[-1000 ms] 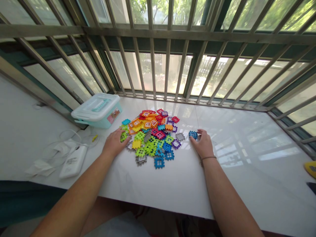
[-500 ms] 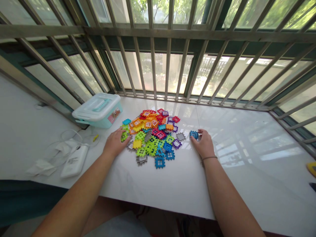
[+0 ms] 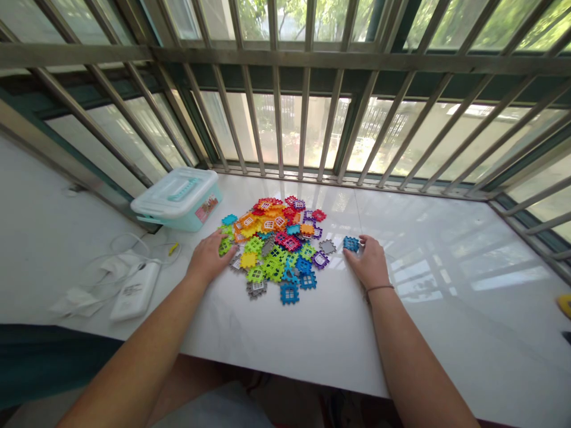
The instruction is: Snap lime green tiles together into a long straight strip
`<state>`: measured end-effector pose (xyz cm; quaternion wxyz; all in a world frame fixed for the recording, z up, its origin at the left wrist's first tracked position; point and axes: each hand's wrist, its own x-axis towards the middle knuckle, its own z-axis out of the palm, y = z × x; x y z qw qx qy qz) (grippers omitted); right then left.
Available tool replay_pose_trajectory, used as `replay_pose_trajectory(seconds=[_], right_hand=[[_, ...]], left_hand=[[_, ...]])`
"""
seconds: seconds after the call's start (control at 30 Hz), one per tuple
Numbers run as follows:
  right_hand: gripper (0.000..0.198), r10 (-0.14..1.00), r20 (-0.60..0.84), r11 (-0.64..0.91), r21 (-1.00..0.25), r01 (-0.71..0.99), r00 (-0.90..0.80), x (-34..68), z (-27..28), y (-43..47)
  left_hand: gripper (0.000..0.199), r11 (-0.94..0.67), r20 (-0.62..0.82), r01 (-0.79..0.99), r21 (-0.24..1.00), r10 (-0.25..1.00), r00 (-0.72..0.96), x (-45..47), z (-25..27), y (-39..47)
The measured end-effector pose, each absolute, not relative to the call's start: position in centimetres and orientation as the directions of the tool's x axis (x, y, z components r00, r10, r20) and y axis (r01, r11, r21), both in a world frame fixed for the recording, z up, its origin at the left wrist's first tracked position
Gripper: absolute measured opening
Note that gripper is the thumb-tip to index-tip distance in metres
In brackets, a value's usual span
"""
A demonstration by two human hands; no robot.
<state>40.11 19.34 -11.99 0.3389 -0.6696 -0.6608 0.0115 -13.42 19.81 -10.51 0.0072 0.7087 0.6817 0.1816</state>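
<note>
Interlocking plastic tiles (image 3: 272, 267) lie in a loose, colourful pile on the white tabletop (image 3: 267, 333). Many have window-shaped cutouts. My left hand (image 3: 207, 257) rests at the pile's left edge, thumb and fingers apart around green tiles (image 3: 225, 245). To the right of the pile, my right hand (image 3: 370, 261) has its thumb and fingertips against the edges of a blue tile (image 3: 351, 244), which stands apart from the others. A grey tile (image 3: 327, 246) lies between it and the pile. The undersides of both hands are hidden.
A pale turquoise lidded box (image 3: 178, 199) stands at the back left. Nearer on that side are a white power bank (image 3: 136, 291), cables and crumpled tissue (image 3: 80, 300). Metal window bars (image 3: 307, 119) close off the back. A yellow object (image 3: 564, 305) shows at the right edge.
</note>
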Motion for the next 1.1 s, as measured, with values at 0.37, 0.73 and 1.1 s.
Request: replay_pose_trajectory(seconds=[0.37, 0.73, 1.1], right_hand=[[0.06, 0.894, 0.418, 0.063, -0.476, 0.877, 0.163, 39.85, -11.8, 19.2], [0.058, 0.896, 0.41, 0.047, -0.467, 0.883, 0.169, 39.68, -11.45, 19.13], [0.056, 0.89, 0.424, 0.058, -0.469, 0.881, 0.166, 39.63, -11.44, 19.11]], left_hand=[[0.06, -0.079, 0.254, 0.961, 0.264, 0.967, 0.01, -13.32, -10.46, 19.77], [0.059, -0.068, 0.243, 0.964, 0.257, 0.97, 0.004, -13.34, -10.41, 19.74], [0.06, -0.075, 0.253, 0.963, 0.257, 0.967, 0.008, -13.33, -10.5, 19.72]])
